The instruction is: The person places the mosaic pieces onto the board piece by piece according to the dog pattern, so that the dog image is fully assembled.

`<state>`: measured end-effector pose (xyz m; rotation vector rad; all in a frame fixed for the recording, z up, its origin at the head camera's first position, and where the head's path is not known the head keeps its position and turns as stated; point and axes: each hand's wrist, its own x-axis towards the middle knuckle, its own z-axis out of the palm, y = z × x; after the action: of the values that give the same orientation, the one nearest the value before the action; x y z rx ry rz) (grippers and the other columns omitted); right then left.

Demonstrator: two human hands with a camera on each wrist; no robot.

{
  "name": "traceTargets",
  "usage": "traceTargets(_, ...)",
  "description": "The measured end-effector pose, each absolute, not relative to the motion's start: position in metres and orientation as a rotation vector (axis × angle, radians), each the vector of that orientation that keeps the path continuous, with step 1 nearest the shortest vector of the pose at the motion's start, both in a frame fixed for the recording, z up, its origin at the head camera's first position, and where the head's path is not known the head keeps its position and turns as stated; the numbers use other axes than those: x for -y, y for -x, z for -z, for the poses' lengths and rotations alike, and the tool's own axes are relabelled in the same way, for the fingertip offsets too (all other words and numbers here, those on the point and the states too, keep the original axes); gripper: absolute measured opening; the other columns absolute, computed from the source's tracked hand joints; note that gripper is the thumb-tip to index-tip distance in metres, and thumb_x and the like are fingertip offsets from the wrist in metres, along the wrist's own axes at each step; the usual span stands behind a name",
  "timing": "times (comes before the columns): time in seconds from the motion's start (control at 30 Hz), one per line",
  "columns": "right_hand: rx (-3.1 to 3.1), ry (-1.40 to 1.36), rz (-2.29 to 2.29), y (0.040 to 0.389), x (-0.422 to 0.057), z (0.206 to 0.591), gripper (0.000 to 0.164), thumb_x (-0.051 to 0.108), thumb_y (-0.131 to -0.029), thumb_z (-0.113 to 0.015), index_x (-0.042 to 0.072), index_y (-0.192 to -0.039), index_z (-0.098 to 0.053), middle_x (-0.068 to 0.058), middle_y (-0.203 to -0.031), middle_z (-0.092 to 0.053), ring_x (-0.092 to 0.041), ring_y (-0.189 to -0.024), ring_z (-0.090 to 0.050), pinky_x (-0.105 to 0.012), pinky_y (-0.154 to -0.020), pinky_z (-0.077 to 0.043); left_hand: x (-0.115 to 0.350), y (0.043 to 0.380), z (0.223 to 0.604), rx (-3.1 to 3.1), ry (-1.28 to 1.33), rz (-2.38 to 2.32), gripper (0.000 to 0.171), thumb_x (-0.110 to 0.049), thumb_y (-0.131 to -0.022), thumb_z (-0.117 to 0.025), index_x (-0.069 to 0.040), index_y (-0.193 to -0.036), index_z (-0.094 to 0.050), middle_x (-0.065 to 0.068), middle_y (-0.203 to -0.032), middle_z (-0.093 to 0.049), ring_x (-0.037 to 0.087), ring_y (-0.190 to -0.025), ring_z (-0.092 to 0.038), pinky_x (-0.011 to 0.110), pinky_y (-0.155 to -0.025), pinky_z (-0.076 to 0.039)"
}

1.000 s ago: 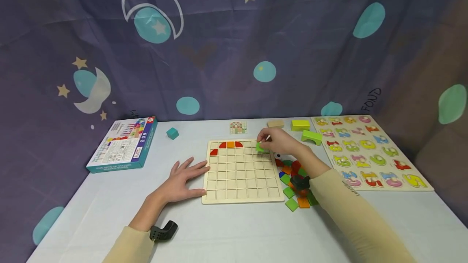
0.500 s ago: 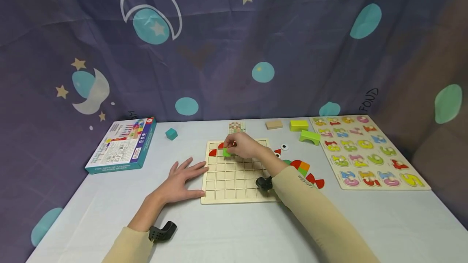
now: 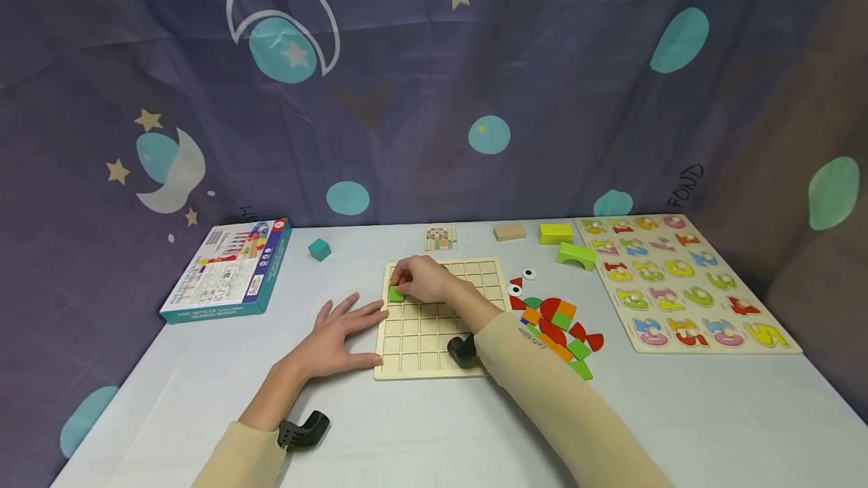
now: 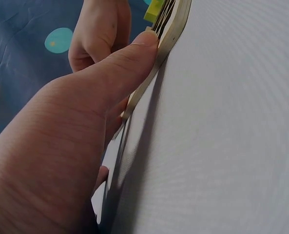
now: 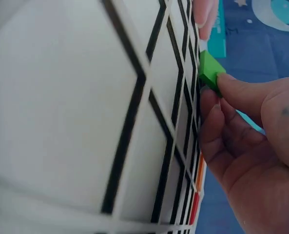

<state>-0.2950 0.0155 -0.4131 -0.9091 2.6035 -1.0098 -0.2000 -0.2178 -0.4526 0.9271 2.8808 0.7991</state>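
My right hand pinches a green square tile between thumb and fingers at the left edge of a wooden grid board. In the right wrist view the green tile is tilted, one edge at the grid lines. My left hand lies spread on the table, its thumb and fingertips against the board's left edge. The left wrist view shows the left thumb along the board's rim. Red and orange tiles set in the far rows are mostly hidden behind the right hand.
Loose red, green and orange tiles lie right of the board. Behind it are a small pattern card, a wooden block, a yellow block and a green arch. A number puzzle, teal cube and box flank these.
My right hand has carried the green tile from the board's far right leftward across the grid, then slightly nearer, to its left edge. The left hand has stayed in place.
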Motion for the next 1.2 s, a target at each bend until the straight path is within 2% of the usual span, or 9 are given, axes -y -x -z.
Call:
traceTargets(0.2, -2.632, 0.952, 0.935, 0.294, -0.011, 0.412, 0.001, 0.005, -0.093, -0.072, 0.006, -0.093, -0.071, 0.003, -0.08, -0.064, -0.009, -0.075, -0.056, -0.024, -0.073, -0.047, 0.217, 0.199, 0.451, -2.882, -0.917, -0.805, 0.078, -0.057, -0.081, -0.078, -0.022, -0.147, -0.056, -0.002, -0.156, -0.044, 0.04, -0.15, -0.018, 0.071, -0.112, -0.001)
traceTargets(0.4, -2.633, 0.989, 0.856, 0.293, -0.01, 0.412, 0.006, 0.008, -0.094, -0.073, 0.007, -0.088, -0.072, 0.004, -0.08, -0.063, -0.009, -0.074, -0.055, -0.023, -0.07, -0.046, 0.217, 0.199, 0.45, -2.883, -0.916, -0.808, 0.077, -0.057, -0.081, -0.078, -0.022, -0.147, -0.056, -0.002, -0.155, -0.045, 0.04, -0.15, -0.019, 0.071, -0.112, -0.002)
traceTargets(0.6, -2.596, 0.986, 0.902, 0.295, -0.018, 0.41, 0.006, 0.01, -0.093, -0.074, 0.005, -0.095, -0.073, 0.004, -0.085, -0.067, -0.008, -0.077, -0.059, -0.024, -0.074, -0.049, 0.216, 0.198, 0.448, -2.877, -0.914, -0.809, 0.077, -0.057, -0.081, -0.078, -0.021, -0.147, -0.056, -0.001, -0.156, -0.045, 0.041, -0.15, -0.018, 0.07, -0.112, -0.001)
traceTargets(0.83, -2.536, 0.922, 1.036, 0.294, -0.046, 0.399, 0.008, 0.007, -0.095, -0.07, 0.002, -0.101, -0.071, -0.001, -0.086, -0.065, -0.016, -0.076, -0.059, -0.027, -0.069, -0.049, 0.216, 0.198, 0.45, -2.878, -0.896, -0.794, 0.078, -0.059, -0.081, -0.076, -0.021, -0.147, -0.056, -0.002, -0.156, -0.044, 0.041, -0.15, -0.018, 0.071, -0.112, -0.001)
traceTargets(1.2, -2.554, 0.849, 1.09, 0.29, -0.111, 0.384, 0.016, 0.007, -0.095, -0.069, -0.002, -0.109, -0.068, -0.005, -0.095, -0.066, -0.026, -0.086, -0.064, -0.033, -0.073, -0.052, 0.216, 0.199, 0.45, -2.874, -0.891, -0.787, 0.079, -0.06, -0.081, -0.076, -0.022, -0.147, -0.056, -0.002, -0.156, -0.043, 0.04, -0.15, -0.017, 0.07, -0.113, 0.0)
